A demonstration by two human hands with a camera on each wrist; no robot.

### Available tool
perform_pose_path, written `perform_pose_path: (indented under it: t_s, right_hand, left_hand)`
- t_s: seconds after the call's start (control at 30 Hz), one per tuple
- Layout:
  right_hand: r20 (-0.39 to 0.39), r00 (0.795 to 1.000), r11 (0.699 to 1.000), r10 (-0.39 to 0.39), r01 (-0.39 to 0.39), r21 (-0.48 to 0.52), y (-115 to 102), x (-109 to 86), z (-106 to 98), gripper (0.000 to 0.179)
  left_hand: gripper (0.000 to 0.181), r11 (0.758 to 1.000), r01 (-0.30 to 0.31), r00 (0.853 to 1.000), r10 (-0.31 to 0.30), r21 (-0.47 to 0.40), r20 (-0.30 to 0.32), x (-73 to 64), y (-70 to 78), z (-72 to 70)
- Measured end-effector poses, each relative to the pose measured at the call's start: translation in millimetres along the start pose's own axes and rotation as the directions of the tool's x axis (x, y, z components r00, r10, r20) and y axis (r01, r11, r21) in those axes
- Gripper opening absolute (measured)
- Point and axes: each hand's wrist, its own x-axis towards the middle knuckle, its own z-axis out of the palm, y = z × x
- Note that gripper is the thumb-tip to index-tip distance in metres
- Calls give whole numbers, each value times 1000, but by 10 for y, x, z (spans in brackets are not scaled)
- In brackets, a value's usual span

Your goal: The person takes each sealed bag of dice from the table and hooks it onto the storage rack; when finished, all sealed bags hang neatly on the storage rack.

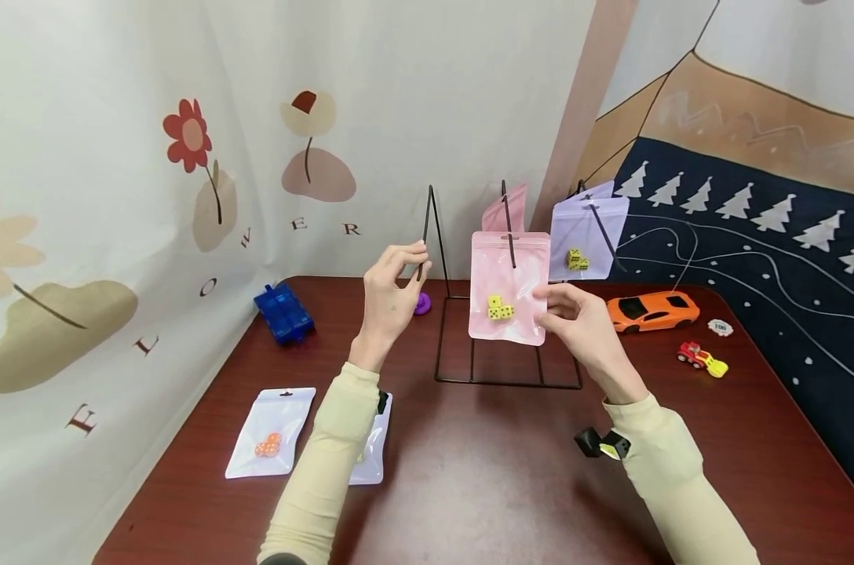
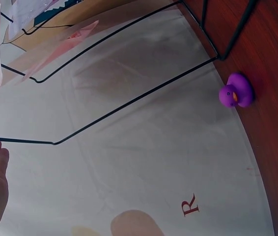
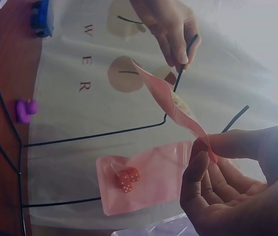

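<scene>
My left hand (image 1: pixel 392 294) pinches the left prong of a black wire rack (image 1: pixel 437 337) near its tip. With my right hand (image 1: pixel 575 318) I pinch the right edge of a pink zip bag (image 1: pixel 526 275) with yellow dice in it. The middle prong shows in front of this bag, crossing its top edge by the hanging hole. Behind it, a second pink bag (image 3: pixel 163 172) with red dice hangs on the middle prong. Light purple bags (image 1: pixel 582 224) hang on the right prong, the front one with yellow dice.
Two pale bags lie at the front left, one with orange dice (image 1: pixel 268 445), the other partly under my left sleeve. A blue toy (image 1: pixel 284 312), a purple duck (image 2: pixel 237 91), an orange car (image 1: pixel 653 311), a small red-and-yellow toy vehicle (image 1: pixel 702 359) and a white tag (image 1: pixel 720 327) surround the rack.
</scene>
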Motion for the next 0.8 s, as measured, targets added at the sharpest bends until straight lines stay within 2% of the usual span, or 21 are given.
perform_pose_path:
  t_s: [0.13, 0.4, 0.63, 0.8]
  right_hand:
    - [10, 1000, 1000, 2, -2, 22, 8, 43, -6, 30]
    - [8, 1000, 1000, -7, 6, 11, 17, 143, -41, 30]
    - [14, 1000, 1000, -18, 18, -4, 28, 230, -45, 30]
    - [0, 1000, 1000, -25, 25, 7, 24, 266, -27, 29]
  left_hand:
    - [12, 1000, 25, 1000, -25, -3, 1, -21, -9, -1]
    - [14, 1000, -5, 1000, 5, -18, -1, -1, 29, 2]
    - [13, 1000, 29, 1000, -29, 3, 1, -22, -16, 15]
    - [12, 1000, 8, 1000, -8, -6, -4, -9, -11, 4]
